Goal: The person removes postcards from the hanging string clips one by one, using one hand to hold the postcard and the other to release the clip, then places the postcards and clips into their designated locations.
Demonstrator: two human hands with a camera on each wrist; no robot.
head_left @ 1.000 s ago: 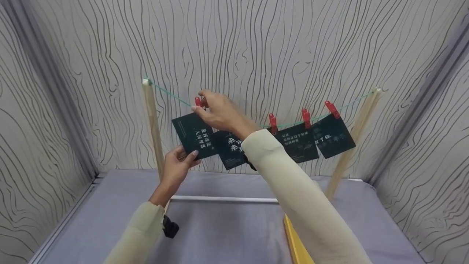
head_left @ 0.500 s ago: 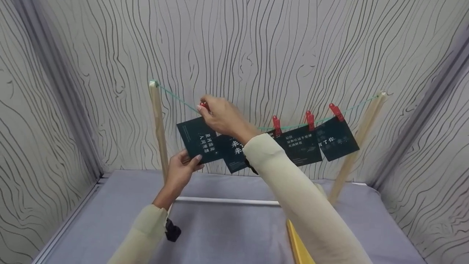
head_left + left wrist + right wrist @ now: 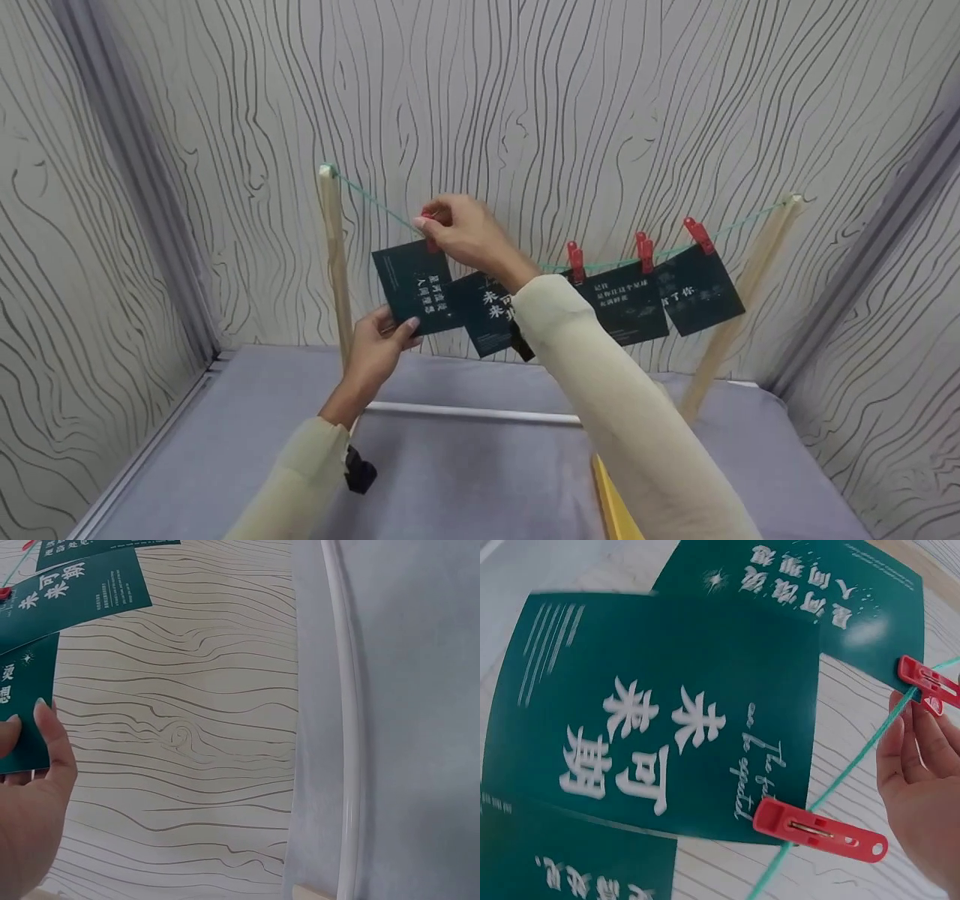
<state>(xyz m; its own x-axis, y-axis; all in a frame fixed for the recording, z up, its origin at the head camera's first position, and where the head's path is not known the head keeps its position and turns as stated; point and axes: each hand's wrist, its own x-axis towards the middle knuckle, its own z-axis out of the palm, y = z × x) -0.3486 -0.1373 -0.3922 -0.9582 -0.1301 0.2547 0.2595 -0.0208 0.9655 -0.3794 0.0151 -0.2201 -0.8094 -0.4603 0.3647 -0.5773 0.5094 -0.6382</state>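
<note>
In the head view my left hand (image 3: 375, 345) pinches the lower left corner of a dark green card (image 3: 409, 281) with white lettering. My right hand (image 3: 469, 229) holds a red clothespin (image 3: 432, 244) by its handles at that card's upper edge. Seen from the right wrist, the same clothespin (image 3: 930, 682) sits where the card meets the green string (image 3: 870, 742), between thumb and fingers. A neighbouring card (image 3: 660, 712) hangs from another red clothespin (image 3: 821, 831) and overlaps the first card. My right forearm partly hides this neighbouring card in the head view.
More dark cards (image 3: 701, 289) hang to the right under red clothespins (image 3: 645, 253). Wooden posts (image 3: 336, 255) carry the string at both ends. A white bar (image 3: 472, 413) runs low between them. A yellow object (image 3: 613, 502) lies partly under my right forearm.
My right fingers have curled in around the clothespin, whose lower end now shows on the card's edge. The left hand keeps its pinch. The whole head view has shifted slightly.
</note>
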